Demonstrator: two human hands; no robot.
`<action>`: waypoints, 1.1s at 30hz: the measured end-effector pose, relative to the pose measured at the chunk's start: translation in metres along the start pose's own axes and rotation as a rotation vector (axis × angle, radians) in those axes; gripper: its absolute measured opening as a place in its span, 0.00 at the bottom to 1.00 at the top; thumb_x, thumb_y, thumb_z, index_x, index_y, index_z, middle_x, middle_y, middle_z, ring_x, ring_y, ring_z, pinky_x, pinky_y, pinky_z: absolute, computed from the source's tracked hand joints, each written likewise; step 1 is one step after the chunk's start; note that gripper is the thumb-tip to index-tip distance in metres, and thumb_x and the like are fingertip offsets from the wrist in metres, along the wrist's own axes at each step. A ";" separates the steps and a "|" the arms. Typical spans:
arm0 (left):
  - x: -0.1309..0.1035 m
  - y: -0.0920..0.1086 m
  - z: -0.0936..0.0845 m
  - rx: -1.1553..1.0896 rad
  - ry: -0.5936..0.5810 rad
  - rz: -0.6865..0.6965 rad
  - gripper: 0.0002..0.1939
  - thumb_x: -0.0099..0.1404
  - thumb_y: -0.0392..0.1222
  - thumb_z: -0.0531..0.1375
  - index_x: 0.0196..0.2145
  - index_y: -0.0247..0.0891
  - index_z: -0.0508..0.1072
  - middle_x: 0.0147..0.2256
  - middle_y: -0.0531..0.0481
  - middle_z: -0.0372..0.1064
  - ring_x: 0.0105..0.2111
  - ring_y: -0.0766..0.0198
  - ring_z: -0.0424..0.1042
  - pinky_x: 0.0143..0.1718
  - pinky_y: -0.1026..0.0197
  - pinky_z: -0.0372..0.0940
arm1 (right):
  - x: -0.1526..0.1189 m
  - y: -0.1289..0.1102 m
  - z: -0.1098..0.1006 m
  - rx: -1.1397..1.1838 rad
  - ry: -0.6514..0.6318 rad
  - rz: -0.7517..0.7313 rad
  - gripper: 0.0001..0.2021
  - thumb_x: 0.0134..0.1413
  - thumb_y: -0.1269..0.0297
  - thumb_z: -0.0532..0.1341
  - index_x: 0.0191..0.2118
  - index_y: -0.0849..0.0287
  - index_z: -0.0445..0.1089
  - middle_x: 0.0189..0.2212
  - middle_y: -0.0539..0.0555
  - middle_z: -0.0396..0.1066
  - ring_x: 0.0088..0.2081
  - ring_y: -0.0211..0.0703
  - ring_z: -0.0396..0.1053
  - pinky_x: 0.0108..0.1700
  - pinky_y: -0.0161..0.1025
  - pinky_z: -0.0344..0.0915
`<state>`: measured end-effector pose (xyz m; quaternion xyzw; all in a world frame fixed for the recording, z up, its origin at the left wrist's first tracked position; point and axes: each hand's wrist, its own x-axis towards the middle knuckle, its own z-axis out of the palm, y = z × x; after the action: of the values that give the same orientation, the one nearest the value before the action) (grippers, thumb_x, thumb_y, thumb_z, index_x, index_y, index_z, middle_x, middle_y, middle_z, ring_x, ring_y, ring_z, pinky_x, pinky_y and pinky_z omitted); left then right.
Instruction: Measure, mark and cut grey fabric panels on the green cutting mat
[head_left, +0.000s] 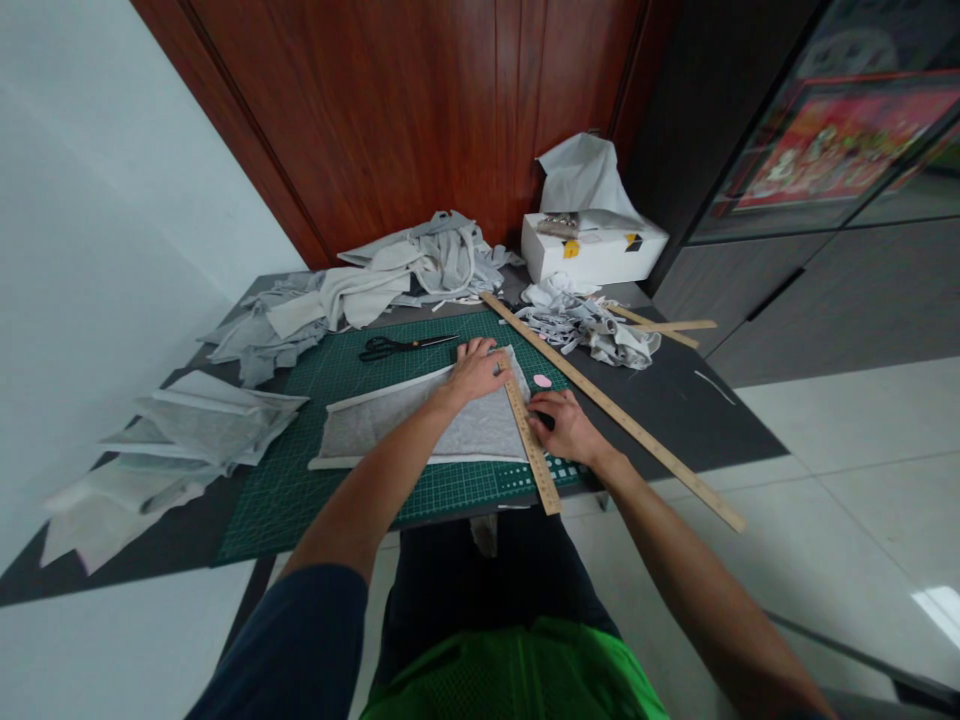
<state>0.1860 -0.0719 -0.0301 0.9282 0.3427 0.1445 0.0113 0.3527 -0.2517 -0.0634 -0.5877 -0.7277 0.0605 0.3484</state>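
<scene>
A grey piece of fabric (pixel 405 425) lies flat on the green cutting mat (pixel 300 490). A short wooden ruler (pixel 534 455) rests across the fabric's right end. My left hand (pixel 477 368) presses down on the top of that ruler and the fabric, fingers spread. My right hand (pixel 562 425) sits just right of the ruler near its middle, fingers curled around a small dark object that I cannot identify. A small pink chalk piece (pixel 541 381) lies on the mat above my right hand.
Black scissors (pixel 397 346) lie at the mat's far edge. A long wooden ruler (pixel 615 415) runs diagonally on the right. Fabric piles (pixel 397 270), strip scraps (pixel 592 330), a white box (pixel 592 250) and folded pieces (pixel 202 420) surround the mat on the dark table (pixel 697 410).
</scene>
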 end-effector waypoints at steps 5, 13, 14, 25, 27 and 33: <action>0.004 0.009 -0.008 -0.001 -0.036 0.034 0.13 0.70 0.49 0.61 0.46 0.42 0.81 0.54 0.41 0.72 0.59 0.46 0.61 0.58 0.43 0.58 | -0.002 0.008 -0.006 0.025 0.010 0.028 0.12 0.58 0.68 0.65 0.47 0.59 0.80 0.50 0.61 0.78 0.53 0.54 0.73 0.59 0.50 0.68; -0.013 0.030 -0.019 0.046 -0.152 0.058 0.18 0.72 0.53 0.57 0.45 0.40 0.82 0.56 0.42 0.75 0.60 0.45 0.63 0.59 0.43 0.59 | -0.002 0.007 -0.008 0.000 0.014 0.051 0.10 0.55 0.70 0.65 0.42 0.59 0.80 0.47 0.61 0.79 0.51 0.53 0.75 0.59 0.49 0.69; -0.015 0.031 -0.020 0.055 -0.167 0.056 0.22 0.69 0.58 0.59 0.48 0.40 0.81 0.58 0.41 0.73 0.62 0.44 0.62 0.60 0.43 0.58 | 0.000 0.007 -0.008 0.006 0.013 0.053 0.09 0.55 0.69 0.65 0.41 0.59 0.80 0.47 0.60 0.79 0.50 0.53 0.76 0.58 0.47 0.69; -0.032 0.030 -0.019 -0.015 -0.253 -0.011 0.43 0.60 0.69 0.65 0.66 0.45 0.67 0.67 0.42 0.61 0.69 0.42 0.54 0.68 0.40 0.52 | 0.047 0.026 -0.003 -0.313 0.046 0.388 0.13 0.66 0.61 0.60 0.42 0.64 0.80 0.41 0.67 0.79 0.47 0.56 0.77 0.54 0.44 0.70; -0.035 0.028 -0.014 -0.032 -0.227 -0.017 0.42 0.61 0.69 0.65 0.66 0.47 0.67 0.68 0.43 0.62 0.70 0.42 0.53 0.70 0.39 0.48 | 0.048 0.027 -0.001 -0.325 0.036 0.363 0.13 0.67 0.62 0.59 0.39 0.63 0.80 0.40 0.67 0.79 0.47 0.56 0.76 0.54 0.44 0.69; -0.039 0.022 -0.003 -0.071 -0.149 0.009 0.42 0.62 0.69 0.64 0.67 0.45 0.66 0.69 0.41 0.61 0.73 0.41 0.47 0.72 0.35 0.42 | 0.050 0.031 0.006 -0.247 0.088 0.372 0.08 0.62 0.65 0.61 0.39 0.61 0.78 0.38 0.62 0.79 0.44 0.52 0.77 0.51 0.41 0.70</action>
<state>0.1706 -0.1135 -0.0343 0.9369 0.3315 0.0874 0.0692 0.3709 -0.1952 -0.0618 -0.7519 -0.5930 0.0086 0.2881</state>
